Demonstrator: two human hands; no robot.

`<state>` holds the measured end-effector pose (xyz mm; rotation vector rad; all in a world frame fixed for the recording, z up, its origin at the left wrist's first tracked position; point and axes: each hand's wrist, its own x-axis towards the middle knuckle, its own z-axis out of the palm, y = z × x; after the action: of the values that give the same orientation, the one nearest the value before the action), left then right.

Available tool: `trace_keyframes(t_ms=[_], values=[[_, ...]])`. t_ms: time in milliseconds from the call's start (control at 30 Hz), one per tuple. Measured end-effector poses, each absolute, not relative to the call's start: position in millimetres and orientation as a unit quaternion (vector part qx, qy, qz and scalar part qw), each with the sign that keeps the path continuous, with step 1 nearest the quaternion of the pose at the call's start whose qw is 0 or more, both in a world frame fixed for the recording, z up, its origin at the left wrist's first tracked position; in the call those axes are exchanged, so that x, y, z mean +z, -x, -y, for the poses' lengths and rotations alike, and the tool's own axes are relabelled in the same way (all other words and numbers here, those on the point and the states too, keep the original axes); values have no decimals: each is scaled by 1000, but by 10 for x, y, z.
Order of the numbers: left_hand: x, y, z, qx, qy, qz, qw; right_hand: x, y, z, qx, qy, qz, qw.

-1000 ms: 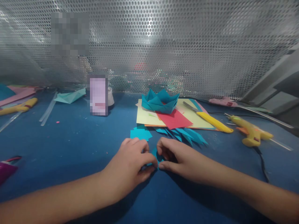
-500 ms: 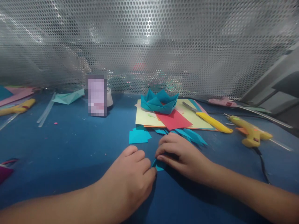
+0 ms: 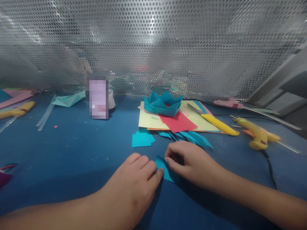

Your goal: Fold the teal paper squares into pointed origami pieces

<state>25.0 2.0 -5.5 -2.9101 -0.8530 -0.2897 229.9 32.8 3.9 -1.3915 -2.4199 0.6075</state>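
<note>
A small piece of blue paper (image 3: 168,175) lies on the table between my hands, partly folded or raised at its upper edge. My left hand (image 3: 140,182) is closed over its left side, the thumb pressed on it. Thumb and fingers of my right hand (image 3: 189,159) are pinched together at its upper right edge; the fingertips partly hide the contact. Just beyond lie a stack of blue paper squares (image 3: 142,140) and several folded blue paper pieces (image 3: 195,139).
A blue folded paper crown shape (image 3: 164,103) and red paper (image 3: 179,122) rest on a pile of coloured sheets (image 3: 150,119). To the right are a yellow utility knife (image 3: 220,124) and a corded yellow glue gun (image 3: 260,135). A blurred-out phone-like screen (image 3: 98,97) stands at back left.
My right hand has shifted slightly right and nearer me, and more of the blue paper shows, opened flatter. My left hand stays on its left side, the thumb a little further right.
</note>
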Motion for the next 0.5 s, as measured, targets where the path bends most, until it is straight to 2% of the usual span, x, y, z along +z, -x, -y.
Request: trace_keyframes(t_ms=[233,500], values=[[5,-240,-32,-61,956,286,-34,39,-2327,-377,237,474,839,126],[-40,-212,-43,-55,959,275,-39,25,-2323,-386,249,475,835,125]])
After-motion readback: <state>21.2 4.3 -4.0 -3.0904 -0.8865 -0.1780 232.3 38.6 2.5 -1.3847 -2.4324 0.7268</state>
